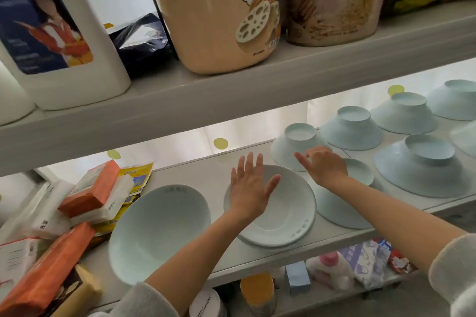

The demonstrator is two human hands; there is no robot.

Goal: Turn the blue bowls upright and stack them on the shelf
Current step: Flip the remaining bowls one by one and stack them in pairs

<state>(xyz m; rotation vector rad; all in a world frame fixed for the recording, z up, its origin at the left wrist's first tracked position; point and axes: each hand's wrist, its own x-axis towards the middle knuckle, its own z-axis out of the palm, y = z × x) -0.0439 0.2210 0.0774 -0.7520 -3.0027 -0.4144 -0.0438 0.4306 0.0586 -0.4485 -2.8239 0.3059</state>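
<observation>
Two pale blue bowls stand upright on the middle shelf (195,165): one at the front left (159,229) and a shallower one (286,213) beside it. My left hand (248,185) hovers flat and open over the shallower bowl, holding nothing. My right hand (322,165) reaches with spread fingers over an upside-down bowl (337,206), fingertips near another upside-down bowl (296,144) behind it. Several more upside-down blue bowls fill the shelf's right side, such as a large one (422,170) and one further back (350,128).
Orange and white tissue packs (95,188) pile up at the shelf's left end. The upper shelf (231,90) hangs close overhead with a white jug (59,33) and a beige canister (219,13). Bottles and packets sit on the shelf below (334,273).
</observation>
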